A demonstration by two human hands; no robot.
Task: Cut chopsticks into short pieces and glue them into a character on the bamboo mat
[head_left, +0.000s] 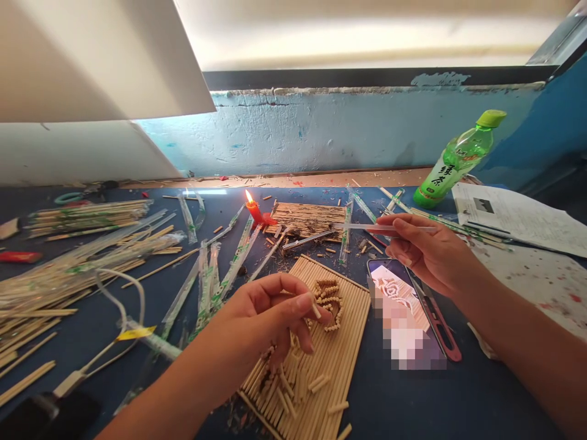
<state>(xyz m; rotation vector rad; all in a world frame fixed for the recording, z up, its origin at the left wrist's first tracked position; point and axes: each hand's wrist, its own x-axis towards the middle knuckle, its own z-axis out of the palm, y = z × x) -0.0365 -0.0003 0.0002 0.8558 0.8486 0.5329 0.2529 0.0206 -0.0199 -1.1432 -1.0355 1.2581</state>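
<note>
My left hand point(270, 311) pinches a short cut piece of wooden stick point(316, 309) between thumb and finger. Below it lies a flat panel of side-by-side wooden sticks point(353, 311), carrying a curved line of small upright stick ends point(338, 318) and several loose cut pieces point(300, 384). My right hand point(424, 250) is closed around a thin translucent glue stick point(367, 227), held almost level, its dark tip pointing left. A lit red candle point(254, 211) stands behind, left of that tip. A smaller stick panel point(312, 217) lies beside the candle.
Right of the panel lie a phone point(394, 287) showing a picture and a cutter knife point(440, 324). A green tea bottle point(454, 165) and printed paper point(518, 214) are at the back right. Bundled chopsticks point(92, 214), wrappers point(236, 263) and a white cable point(142, 293) spread over the left.
</note>
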